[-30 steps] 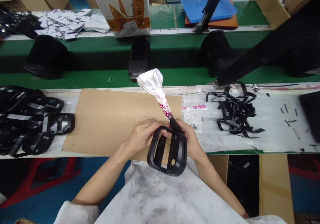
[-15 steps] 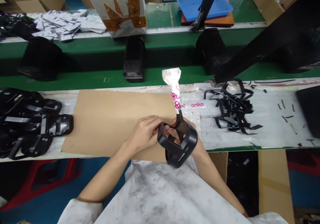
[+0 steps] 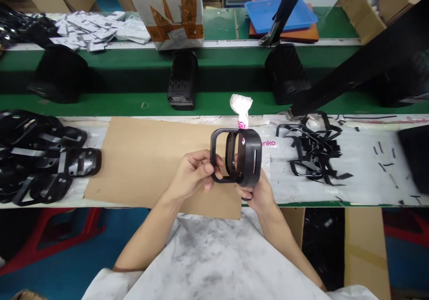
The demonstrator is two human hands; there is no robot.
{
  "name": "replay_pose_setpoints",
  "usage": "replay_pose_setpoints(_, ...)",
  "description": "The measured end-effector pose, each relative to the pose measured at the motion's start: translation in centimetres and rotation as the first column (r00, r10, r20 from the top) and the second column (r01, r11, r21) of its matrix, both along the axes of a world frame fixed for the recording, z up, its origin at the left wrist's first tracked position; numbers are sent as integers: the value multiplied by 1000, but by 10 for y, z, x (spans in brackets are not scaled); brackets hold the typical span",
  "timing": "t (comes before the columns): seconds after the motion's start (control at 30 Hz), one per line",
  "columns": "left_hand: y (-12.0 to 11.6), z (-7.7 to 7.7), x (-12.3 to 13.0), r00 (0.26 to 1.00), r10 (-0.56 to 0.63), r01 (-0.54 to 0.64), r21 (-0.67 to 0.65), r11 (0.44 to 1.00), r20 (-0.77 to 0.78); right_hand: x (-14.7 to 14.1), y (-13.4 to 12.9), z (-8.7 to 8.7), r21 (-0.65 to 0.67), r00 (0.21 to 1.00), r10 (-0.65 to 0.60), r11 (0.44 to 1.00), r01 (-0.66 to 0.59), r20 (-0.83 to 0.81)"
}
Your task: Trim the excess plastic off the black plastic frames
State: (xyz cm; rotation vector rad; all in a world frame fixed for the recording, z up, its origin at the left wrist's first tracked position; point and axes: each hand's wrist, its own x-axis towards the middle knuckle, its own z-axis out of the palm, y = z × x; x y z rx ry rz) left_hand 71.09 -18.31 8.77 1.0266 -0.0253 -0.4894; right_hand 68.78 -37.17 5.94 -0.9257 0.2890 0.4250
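Observation:
A black plastic housing (image 3: pixel 250 157) with a thin rounded rim is held up over the cardboard sheet (image 3: pixel 150 157). My left hand (image 3: pixel 192 172) pinches the rim's left side between thumb and fingers. Closed around the lower right of the same part is my right hand (image 3: pixel 259 193), its fingers partly behind it. Beyond the housing rises a wrapped handle (image 3: pixel 241 106), white with pink print. Its lower end is hidden, so I cannot tell whether my right hand grips it too.
Black plastic parts (image 3: pixel 50 157) are heaped at the left. Black trimmed strips (image 3: pixel 315 150) lie tangled on the white covering at the right. Several black housings (image 3: pixel 182 81) stand on the green ledge behind. A dark post (image 3: pixel 355 59) slants across the right side.
The housing has been turned and raised, so its open rim now faces left. My left hand has moved onto that rim. The wrapped handle is now mostly behind the housing.

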Motion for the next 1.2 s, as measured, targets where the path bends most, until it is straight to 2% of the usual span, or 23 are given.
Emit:
replay_pose_setpoints(0.07, -6, 0, -2, 996, 31, -39, -105, 994, -80, 0, -2, 2, -44, 999, -8, 999, 10, 35)
replay_pose_setpoints(0.27, -18, -7, -10, 977, -62, -5, -314, 950, -202, 0, -2, 12, -213, 987, -38, 975, 71, 157)
replay_pose_setpoints(0.5, -15, -19, -15, 958, -123, 14, -389, 921, -258, 8, 4, 24, -452, 930, -135, 844, 289, 342)
replay_pose_setpoints(0.63, -10, -28, -19, 945, -179, 55, -407, 912, -274, 17, 4, 21, -463, 860, -194, 776, 429, 472)
replay_pose_setpoints(0.7, -7, -33, -21, 931, -232, 107, -395, 912, -282, 20, 2, 15, -429, 831, -191, 783, 450, 523)
replay_pose_setpoints(0.77, -3, -37, -24, 923, -258, 143, -367, 919, -286, 20, -1, 9, -404, 832, -158, 817, 413, 532)
replay_pose_setpoints(0.8, -1, -39, -25, 925, -255, 152, -341, 928, -281, 19, -3, 5, -410, 838, -134, 824, 391, 529)
replay_pose_setpoints(0.87, 6, -39, -25, 945, -210, 148, -245, 958, -251, 16, -4, -1, -464, 847, -85, 805, 370, 525)
replay_pose_setpoints(0.93, 13, -36, -23, 979, -109, 96, -81, 992, -171, 13, -4, -7, -542, 856, -35, 760, 358, 516)
replay_pose_setpoints(1.0, 20, -32, -18, 1000, -11, 14, 146, 989, -20, 10, 0, -10, -584, 868, -6, 737, 339, 496)
replay_pose_setpoints(1.07, 23, -29, -13, 988, -10, -54, 407, 912, 154, 8, 5, -13, -578, 875, 1, 751, 320, 485)
replay_pose_setpoints(1.13, 21, -31, -8, 949, -80, -134, 619, 774, 305, 6, 9, -15, -554, 882, 7, 780, 289, 471)
replay_pose_setpoints(1.2, 16, -35, -4, 888, -132, -247, 699, 671, 441, 5, 10, -16, -554, 895, 22, 791, 257, 446)
